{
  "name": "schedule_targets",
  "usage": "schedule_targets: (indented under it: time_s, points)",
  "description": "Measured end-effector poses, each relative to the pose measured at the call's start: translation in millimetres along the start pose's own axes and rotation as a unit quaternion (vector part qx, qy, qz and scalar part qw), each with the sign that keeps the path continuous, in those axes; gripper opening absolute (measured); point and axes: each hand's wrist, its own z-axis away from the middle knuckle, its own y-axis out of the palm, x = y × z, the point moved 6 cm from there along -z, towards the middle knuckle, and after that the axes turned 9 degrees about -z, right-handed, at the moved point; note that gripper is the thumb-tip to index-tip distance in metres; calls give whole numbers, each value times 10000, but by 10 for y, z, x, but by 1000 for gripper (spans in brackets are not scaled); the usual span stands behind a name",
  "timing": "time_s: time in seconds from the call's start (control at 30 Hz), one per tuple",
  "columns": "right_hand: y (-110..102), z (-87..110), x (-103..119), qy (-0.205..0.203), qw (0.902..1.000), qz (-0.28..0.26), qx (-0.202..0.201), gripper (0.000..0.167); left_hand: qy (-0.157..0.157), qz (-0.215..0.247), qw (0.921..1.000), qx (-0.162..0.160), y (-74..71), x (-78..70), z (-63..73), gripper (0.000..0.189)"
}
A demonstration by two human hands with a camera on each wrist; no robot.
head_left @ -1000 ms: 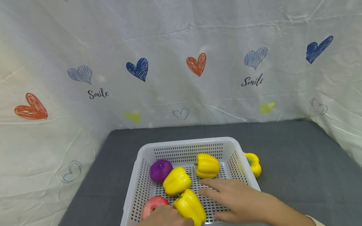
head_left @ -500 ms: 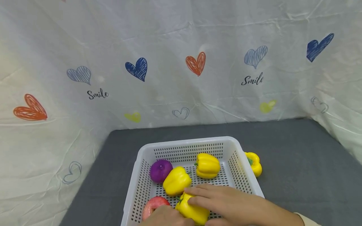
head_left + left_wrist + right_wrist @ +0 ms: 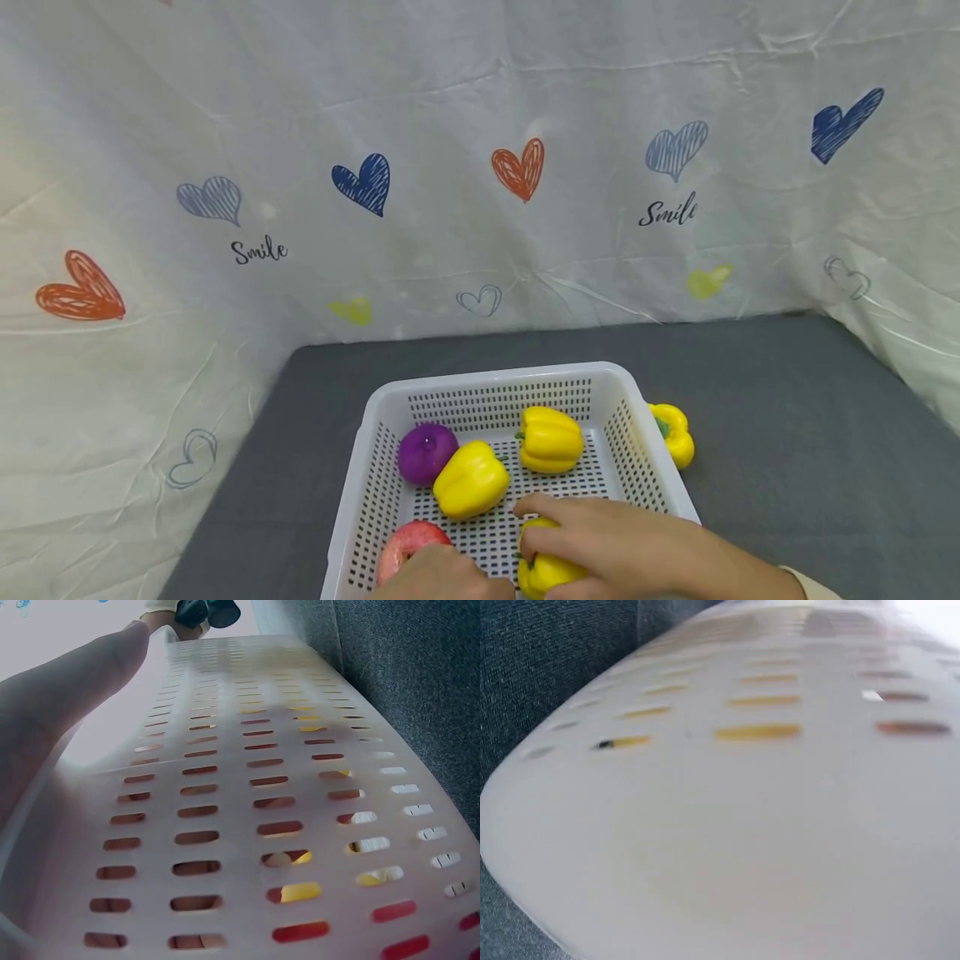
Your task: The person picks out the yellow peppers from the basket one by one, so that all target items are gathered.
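In the head view, a white slotted basket [image 3: 495, 379] stands on the dark cloth. My right hand [image 3: 600, 542] curls over a yellow bell pepper [image 3: 543, 567] at the front right inside it, thumb on the near side. My left hand [image 3: 442, 575] is at the basket's front, overlapping a round red fruit [image 3: 411, 536]. From the left wrist, its thumb [image 3: 82, 682] lies along the rim, and skin shows through the slots; I cannot tell what its fingers hold. Beside a round purple onion-like vegetable [image 3: 426, 454] lies a second yellow bell pepper [image 3: 471, 479], with a third bell pepper [image 3: 551, 440] farther back.
Another yellow bell pepper [image 3: 672, 435] lies on the dark cloth [image 3: 787, 433], against the basket's right side. A white curtain [image 3: 585, 83] printed with hearts hangs behind the table and along its sides. The basket wall [image 3: 742, 847] fills most of the right wrist view.
My right hand came forward onto the front bell pepper, curled round it, and shifted it right, away from my left hand. The left hand stays about where it was.
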Motion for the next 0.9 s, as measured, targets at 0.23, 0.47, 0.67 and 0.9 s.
schedule_targets:
  time_s: [0.23, 0.47, 0.67, 0.9]
  points:
    - [-9, 17, -42, 120, 9999, -29, -48, 32, 15, 19, 10000, 0, 3, 0, -7, 22]
    - [-3, 32, -82, 416, 9988, 247, -108, 44, 55, 10, 10000, 45, 0, -3, -4, 22]
    - [-4, 53, -122, 647, 9958, 642, -66, 50, 21, 99, 9999, 79, 9, 9, -4, 20]
    - [-15, 64, -117, 424, 9934, 1046, -219, 44, -167, -34, 9995, 267, 64, 4, -11, 17]
